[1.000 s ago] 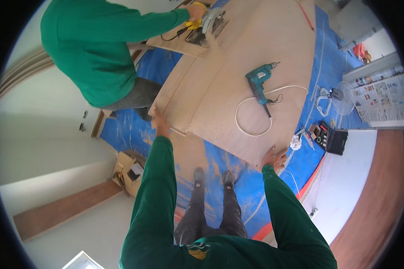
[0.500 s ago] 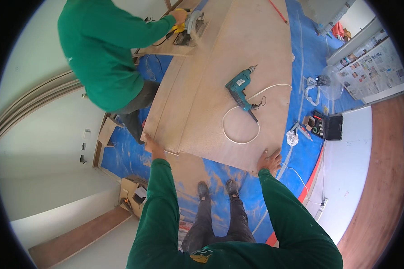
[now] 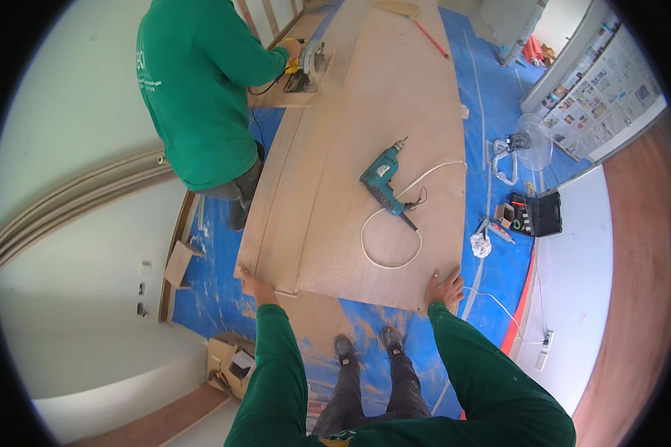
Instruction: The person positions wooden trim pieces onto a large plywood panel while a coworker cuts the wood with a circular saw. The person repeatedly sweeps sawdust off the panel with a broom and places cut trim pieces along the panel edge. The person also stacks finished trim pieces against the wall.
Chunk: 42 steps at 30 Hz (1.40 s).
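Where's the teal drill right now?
In the head view, the teal drill lies on the plywood sheet, right of centre, beyond the right hand, with its white cord looped just nearer.

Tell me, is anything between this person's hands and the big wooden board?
Nothing visible. The left hand grips the near left corner of the plywood sheet and the right hand presses on its near right corner. The teal drill and its white cord lie farther up the sheet.
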{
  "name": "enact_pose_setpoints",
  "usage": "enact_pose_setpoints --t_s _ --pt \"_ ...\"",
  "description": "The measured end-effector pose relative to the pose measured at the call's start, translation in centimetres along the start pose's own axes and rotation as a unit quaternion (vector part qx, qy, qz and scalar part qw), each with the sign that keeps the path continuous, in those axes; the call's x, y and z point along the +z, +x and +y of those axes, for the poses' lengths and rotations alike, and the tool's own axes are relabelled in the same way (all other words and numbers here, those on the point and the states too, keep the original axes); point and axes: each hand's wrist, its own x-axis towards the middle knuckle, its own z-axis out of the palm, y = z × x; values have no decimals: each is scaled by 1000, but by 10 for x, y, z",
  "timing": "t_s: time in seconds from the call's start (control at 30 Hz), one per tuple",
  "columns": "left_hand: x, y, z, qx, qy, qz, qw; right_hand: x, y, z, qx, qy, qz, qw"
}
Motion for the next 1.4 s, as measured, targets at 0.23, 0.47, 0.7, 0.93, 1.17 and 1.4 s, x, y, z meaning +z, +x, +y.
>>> enact_pose_setpoints --t_s 0.23,0.47,0.7,0.93,1.17,1.4 --pt "2 -9 4 10 -8 2 1000 -5 -2 0 -14 18 7 1000" --pt "4 -19 9 12 14 15 1000 -5 -3 3 -17 25 -1 1000" --pt "0 -7 3 -1 21 25 999 -3 -2 4 -14 26 4 1000" --pt "1 -19 9 20 31 7 999 -2 -2 6 -14 31 2 999" --pt "0 -22 9 28 6 -5 1000 2 -4 9 -16 31 16 999" --pt "1 -29 12 14 17 2 1000 1 -3 10 -22 40 16 999"
